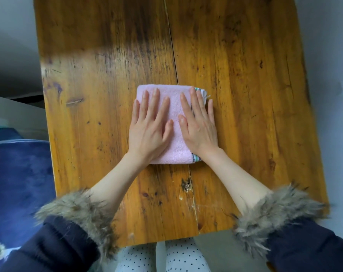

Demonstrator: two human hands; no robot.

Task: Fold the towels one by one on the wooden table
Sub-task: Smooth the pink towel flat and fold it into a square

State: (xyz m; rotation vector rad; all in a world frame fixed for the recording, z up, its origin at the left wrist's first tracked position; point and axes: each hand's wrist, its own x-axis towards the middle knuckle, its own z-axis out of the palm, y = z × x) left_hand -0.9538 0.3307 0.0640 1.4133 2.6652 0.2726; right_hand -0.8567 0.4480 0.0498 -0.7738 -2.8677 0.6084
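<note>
We press both hands flat on the pink towel (171, 122). It lies folded small in the middle of the wooden worktop (245, 95). Our left hand (150, 122) covers the left half. Our right hand (199, 122) covers the right half, and its little finger reaches past the towel's edge onto the wood. All the fingers are straight and spread. Neither grip is closed, so we hold nothing and only push down.

A striped edge (199, 91) peeks out on the right side. It looks like the layers there do not quite line up, but our hand hides most of it, so we cannot be sure.

What could go wrong now? If we lift our hands too fast, the thick fold may spring back open. If we slide our hands, the top layer may move and the edges will go crooked. The wood is smooth, so a hard push could scoot the whole towel away from us.
</note>
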